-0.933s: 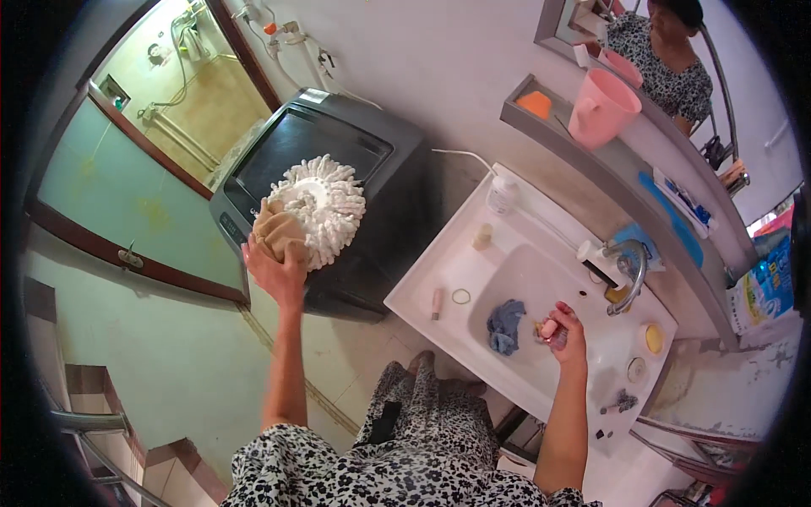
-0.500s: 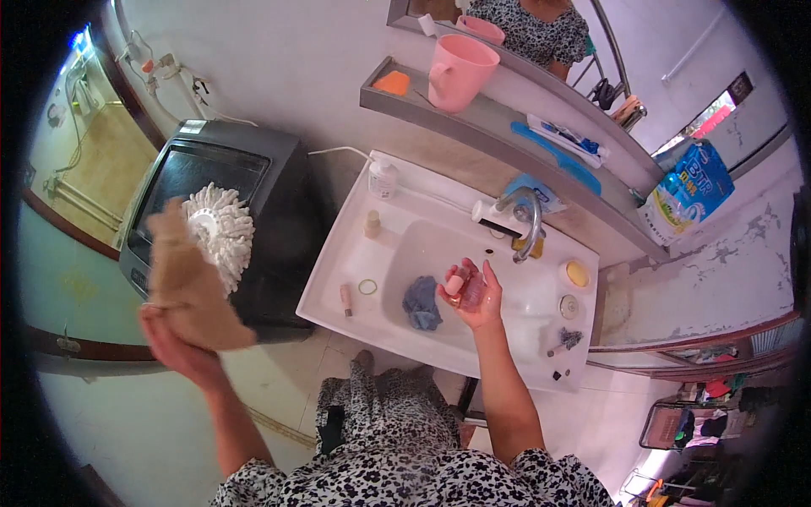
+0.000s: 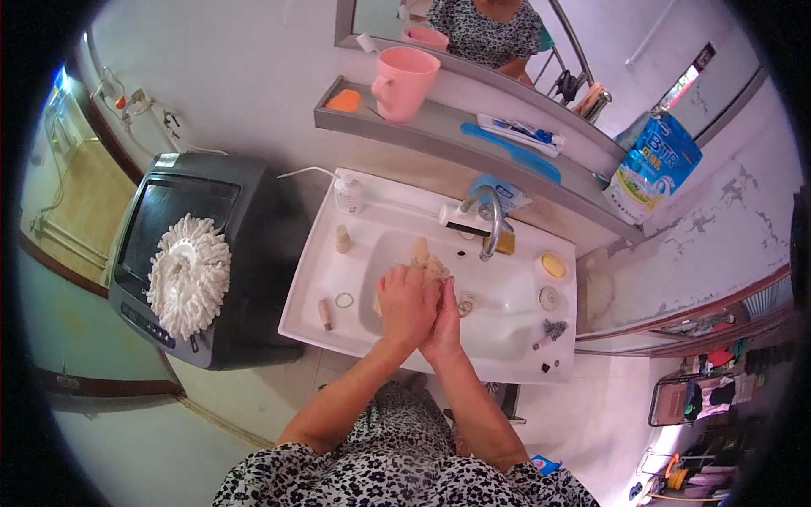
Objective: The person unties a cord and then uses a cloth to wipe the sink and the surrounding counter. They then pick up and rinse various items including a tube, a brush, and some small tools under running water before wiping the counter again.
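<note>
My left hand [image 3: 409,302] is closed over a bunched tan cloth [image 3: 429,264] above the basin of the white sink [image 3: 297,331]. Pressed against it from the right, my right hand [image 3: 443,325] is also closed around the cloth. The small pink-capped bottle and clear piece seen earlier in the right palm are hidden now. Left of my hands, a green ring [image 3: 344,300], a small pink tube [image 3: 324,314] and a small beige-capped bottle [image 3: 342,239] rest on the sink's ledge. The blue-grey cloth in the basin is covered by my hands.
Behind the basin stands a curved metal faucet [image 3: 492,224]. Yellow soap [image 3: 553,265] and a dark scrubber [image 3: 555,329] lie on the right ledge. A shelf [image 3: 334,114] above holds a pink mug [image 3: 405,83]. At left, a white mop head [image 3: 187,269] tops a black machine [image 3: 262,203].
My left hand has brought the tan cloth from over the black machine to the basin. Both hands have come together around it, covering what lay in the right palm.
</note>
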The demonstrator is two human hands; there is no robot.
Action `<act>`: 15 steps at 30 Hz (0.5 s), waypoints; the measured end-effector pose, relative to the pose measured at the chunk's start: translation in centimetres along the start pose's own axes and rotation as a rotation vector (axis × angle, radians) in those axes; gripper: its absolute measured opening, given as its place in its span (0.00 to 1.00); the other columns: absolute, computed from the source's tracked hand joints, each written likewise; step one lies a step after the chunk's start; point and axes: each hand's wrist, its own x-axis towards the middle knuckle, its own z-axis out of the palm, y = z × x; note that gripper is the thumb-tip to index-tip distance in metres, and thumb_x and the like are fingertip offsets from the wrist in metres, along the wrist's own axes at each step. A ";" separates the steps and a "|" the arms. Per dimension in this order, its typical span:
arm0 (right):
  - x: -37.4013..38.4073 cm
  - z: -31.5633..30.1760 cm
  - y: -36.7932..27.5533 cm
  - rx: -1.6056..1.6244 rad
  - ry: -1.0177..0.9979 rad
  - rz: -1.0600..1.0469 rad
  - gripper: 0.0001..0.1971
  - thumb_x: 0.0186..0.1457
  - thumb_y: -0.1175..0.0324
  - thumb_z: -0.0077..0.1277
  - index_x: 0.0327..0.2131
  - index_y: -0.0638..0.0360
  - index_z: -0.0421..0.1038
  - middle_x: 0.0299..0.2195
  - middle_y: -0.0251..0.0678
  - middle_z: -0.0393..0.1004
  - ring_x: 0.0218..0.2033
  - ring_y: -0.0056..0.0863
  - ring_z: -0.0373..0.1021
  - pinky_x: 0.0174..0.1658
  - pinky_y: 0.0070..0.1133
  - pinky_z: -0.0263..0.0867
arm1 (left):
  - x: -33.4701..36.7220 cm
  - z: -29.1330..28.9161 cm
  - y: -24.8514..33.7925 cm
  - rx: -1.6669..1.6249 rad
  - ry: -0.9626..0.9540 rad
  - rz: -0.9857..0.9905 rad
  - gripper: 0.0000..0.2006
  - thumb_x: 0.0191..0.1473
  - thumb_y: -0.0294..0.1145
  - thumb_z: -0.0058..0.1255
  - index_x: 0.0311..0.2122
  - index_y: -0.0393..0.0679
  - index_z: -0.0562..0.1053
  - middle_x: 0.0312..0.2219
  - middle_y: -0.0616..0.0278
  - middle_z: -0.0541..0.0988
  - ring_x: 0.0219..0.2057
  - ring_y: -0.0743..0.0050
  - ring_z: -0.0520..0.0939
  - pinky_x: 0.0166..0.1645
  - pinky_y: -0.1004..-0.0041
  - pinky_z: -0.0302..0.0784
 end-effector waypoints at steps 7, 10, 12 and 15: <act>0.5 -0.5 -1.4 -0.028 0.151 -0.150 0.19 0.58 0.53 0.36 0.46 0.55 0.63 0.38 0.32 0.68 0.39 0.23 0.65 0.44 0.19 0.62 | -1.1 1.0 -2.1 -0.425 0.032 0.017 0.14 0.50 0.38 0.46 0.39 0.39 0.68 0.36 0.51 0.72 0.35 0.57 0.73 0.41 0.62 0.66; 0.4 -1.7 -2.4 -0.078 0.065 -0.135 0.18 0.58 0.55 0.35 0.45 0.55 0.64 0.38 0.32 0.70 0.40 0.23 0.66 0.45 0.19 0.62 | -0.8 -0.7 -2.1 -1.780 -0.118 -0.691 0.22 0.57 0.47 0.35 0.50 0.43 0.64 0.44 0.62 0.71 0.45 0.71 0.72 0.53 0.69 0.63; 0.8 -1.8 -1.3 -0.355 0.074 -0.216 0.18 0.59 0.55 0.35 0.44 0.56 0.65 0.38 0.32 0.69 0.40 0.22 0.66 0.45 0.19 0.61 | -1.4 0.6 -1.7 -1.772 -0.145 -0.766 0.22 0.57 0.47 0.35 0.51 0.43 0.62 0.45 0.63 0.69 0.46 0.71 0.71 0.53 0.69 0.62; 1.9 -2.4 -1.0 -1.039 0.004 -0.516 0.19 0.60 0.56 0.30 0.44 0.60 0.64 0.41 0.34 0.66 0.44 0.24 0.62 0.49 0.20 0.57 | -2.3 1.8 -2.3 -1.739 -0.245 -0.674 0.24 0.57 0.48 0.34 0.55 0.46 0.57 0.49 0.65 0.66 0.51 0.69 0.66 0.54 0.68 0.61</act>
